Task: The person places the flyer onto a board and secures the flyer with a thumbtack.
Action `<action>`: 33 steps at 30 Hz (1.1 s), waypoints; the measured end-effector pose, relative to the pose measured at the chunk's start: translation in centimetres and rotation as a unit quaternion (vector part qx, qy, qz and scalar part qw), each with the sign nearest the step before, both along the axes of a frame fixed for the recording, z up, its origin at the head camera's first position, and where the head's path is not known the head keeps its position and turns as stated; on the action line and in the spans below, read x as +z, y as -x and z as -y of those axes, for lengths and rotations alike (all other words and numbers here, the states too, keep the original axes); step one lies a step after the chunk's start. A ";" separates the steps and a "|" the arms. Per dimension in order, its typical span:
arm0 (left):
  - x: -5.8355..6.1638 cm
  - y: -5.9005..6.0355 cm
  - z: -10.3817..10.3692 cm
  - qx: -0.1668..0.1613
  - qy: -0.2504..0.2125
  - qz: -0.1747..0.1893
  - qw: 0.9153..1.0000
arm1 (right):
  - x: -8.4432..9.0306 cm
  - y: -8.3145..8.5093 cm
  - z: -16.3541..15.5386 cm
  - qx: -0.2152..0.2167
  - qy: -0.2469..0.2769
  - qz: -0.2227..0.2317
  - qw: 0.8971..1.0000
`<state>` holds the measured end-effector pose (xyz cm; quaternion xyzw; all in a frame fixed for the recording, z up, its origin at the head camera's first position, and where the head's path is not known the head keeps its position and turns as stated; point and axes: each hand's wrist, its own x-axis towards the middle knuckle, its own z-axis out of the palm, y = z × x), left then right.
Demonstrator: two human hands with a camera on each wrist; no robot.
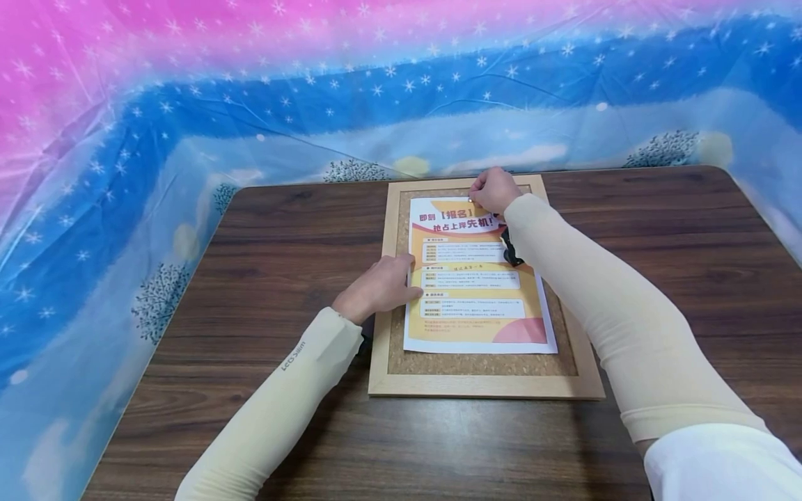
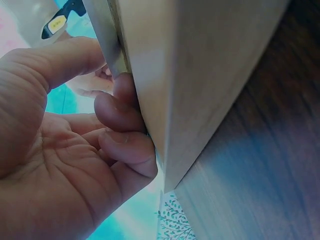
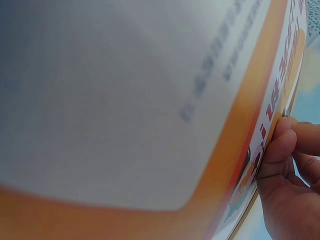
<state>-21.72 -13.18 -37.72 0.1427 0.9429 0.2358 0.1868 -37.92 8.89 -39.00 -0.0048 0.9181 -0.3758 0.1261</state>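
A printed poster (image 1: 470,306) in orange, yellow and white lies on a wood-framed cork board (image 1: 482,364). My left hand (image 1: 385,285) rests at the poster's left edge, its thumb and index fingertip on the paper. In the left wrist view the other fingers of the left hand (image 2: 75,140) bend against the side of the frame (image 2: 150,65). At the poster's top edge my right hand (image 1: 495,191) pinches a small pin between thumb and index finger. Seen from the right wrist, the right hand (image 3: 290,165) has its fingertips at the paper's edge, mostly covering the pin.
The board lies on a dark wood-grain table (image 1: 282,257), near its far edge. A pink and blue snowflake-patterned cloth (image 1: 351,76) hangs behind and around the table. A black wrist strap (image 1: 512,249) on the right arm hangs over the poster's right side.
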 end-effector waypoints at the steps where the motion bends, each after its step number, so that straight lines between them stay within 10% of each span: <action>1: 0.0 0.0 0.0 0.000 0.000 -0.001 1.000 | 0.0 0.0 0.0 -0.001 0.000 0.000 1.000; 26: -0.1 0.3 0.0 0.011 -0.009 0.019 1.000 | -0.3 -0.2 -0.9 0.011 0.031 -0.001 0.999; 33: 0.9 1.2 0.9 0.018 0.054 -0.122 0.991 | 1.4 -1.4 -0.1 0.084 0.022 -0.056 0.995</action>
